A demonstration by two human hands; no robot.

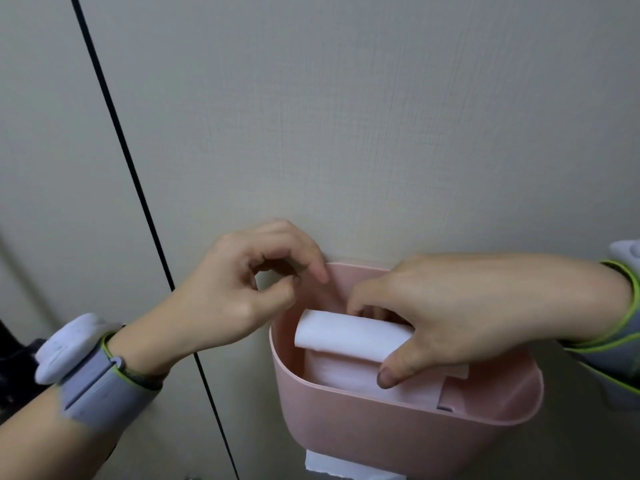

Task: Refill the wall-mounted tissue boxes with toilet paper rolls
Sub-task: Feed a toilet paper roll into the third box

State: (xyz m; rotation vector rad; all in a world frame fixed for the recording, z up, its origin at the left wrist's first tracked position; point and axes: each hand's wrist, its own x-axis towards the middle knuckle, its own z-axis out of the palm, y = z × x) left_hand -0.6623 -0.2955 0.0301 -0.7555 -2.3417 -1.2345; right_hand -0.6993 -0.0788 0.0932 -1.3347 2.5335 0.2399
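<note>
R hand (446, 317) gripping white toilet paper roll (349, 336) w/ thumb + fingers, holding it inside open pink tissue box (398, 431) on grey wall (346, 116). L hand (242, 289) curling loosely at box's left rear corner, fingertip touching rim. Paper tail (332, 467) hanging below box.

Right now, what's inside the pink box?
A white paper roll, held by the right hand, over pinkish paper. Box floor hidden.
</note>
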